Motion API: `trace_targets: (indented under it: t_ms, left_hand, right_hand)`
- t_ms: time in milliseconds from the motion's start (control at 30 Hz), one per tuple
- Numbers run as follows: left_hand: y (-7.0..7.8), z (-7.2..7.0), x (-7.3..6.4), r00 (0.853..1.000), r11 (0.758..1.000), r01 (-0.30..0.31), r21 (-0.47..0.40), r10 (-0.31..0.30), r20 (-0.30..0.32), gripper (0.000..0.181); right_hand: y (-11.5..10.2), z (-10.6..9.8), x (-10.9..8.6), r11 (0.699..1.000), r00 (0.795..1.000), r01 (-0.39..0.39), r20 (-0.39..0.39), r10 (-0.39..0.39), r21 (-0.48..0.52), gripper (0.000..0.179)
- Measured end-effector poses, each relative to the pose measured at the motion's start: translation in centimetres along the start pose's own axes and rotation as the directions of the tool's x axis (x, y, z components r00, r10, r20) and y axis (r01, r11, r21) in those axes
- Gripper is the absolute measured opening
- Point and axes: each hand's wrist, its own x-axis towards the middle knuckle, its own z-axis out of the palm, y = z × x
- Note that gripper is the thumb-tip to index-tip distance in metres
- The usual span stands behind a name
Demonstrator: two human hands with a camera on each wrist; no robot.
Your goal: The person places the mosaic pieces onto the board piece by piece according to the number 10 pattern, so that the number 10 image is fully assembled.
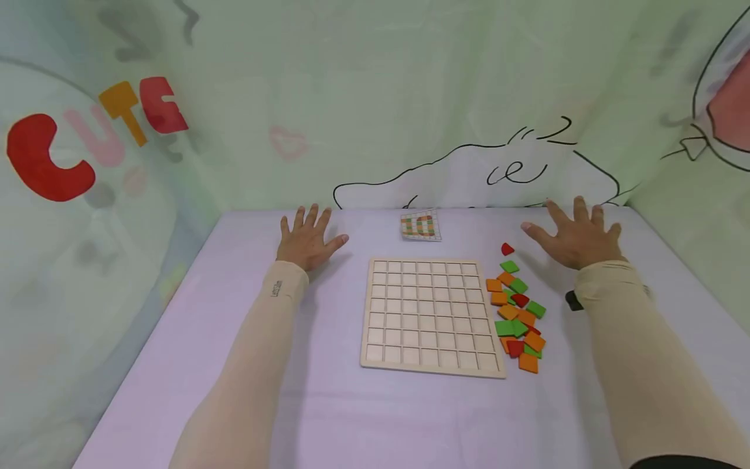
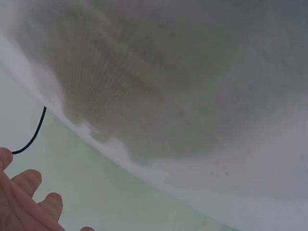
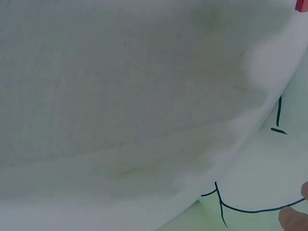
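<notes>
My left hand [image 1: 306,240] is stretched out near the table's back edge, fingers spread and nothing held. On the other side my right hand [image 1: 577,236] is spread the same way, to the right of a red piece [image 1: 507,249]. Between the arms lies a wooden grid board [image 1: 433,316] with bare square cells. A loose heap of orange pieces [image 1: 528,363], green pieces [image 1: 536,309] and red pieces [image 1: 515,348] runs along the board's right side, some overlapping. In the left wrist view fingers [image 2: 29,180] show at the lower left; in the right wrist view fingertips [image 3: 292,219] show at the lower right.
A small printed card [image 1: 420,226] with a coloured grid pattern lies behind the board at the table's back edge. The white table [image 1: 381,417] meets a pale green cloth backdrop [image 1: 375,98] with drawings. A dark object [image 1: 573,300] sits at the right wrist.
</notes>
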Motion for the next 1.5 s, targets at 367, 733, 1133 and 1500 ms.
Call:
trace_targets:
  t_ms: [367, 733, 1133, 1500]
  left_hand:
    - [0.3, 0.3, -0.1, 0.998, 0.986, 0.059, -0.154, -0.054, 0.038, 0.094]
    - [5.1, -0.2, -2.1, 0.978, 0.864, 0.150, -0.481, -0.060, 0.197, 0.049]
    - [9.2, 0.2, -4.5, 0.924, 0.789, 0.294, -0.540, -0.089, 0.373, 0.026]
    - [9.6, 0.4, -5.2, 0.908, 0.732, 0.347, -0.586, -0.106, 0.405, 0.027]
  right_hand:
    - [-0.4, 0.4, 0.8, 0.999, 1.000, -0.011, 0.029, 0.010, 0.042, 0.104]
    - [-1.8, 0.4, 1.6, 0.996, 0.973, -0.016, 0.231, -0.005, 0.092, 0.062]
    - [-3.9, 1.6, 2.8, 0.992, 0.966, 0.029, 0.250, -0.058, 0.119, 0.045]
    - [-4.7, 1.9, 2.9, 0.990, 0.973, 0.005, 0.227, -0.038, 0.142, 0.030]
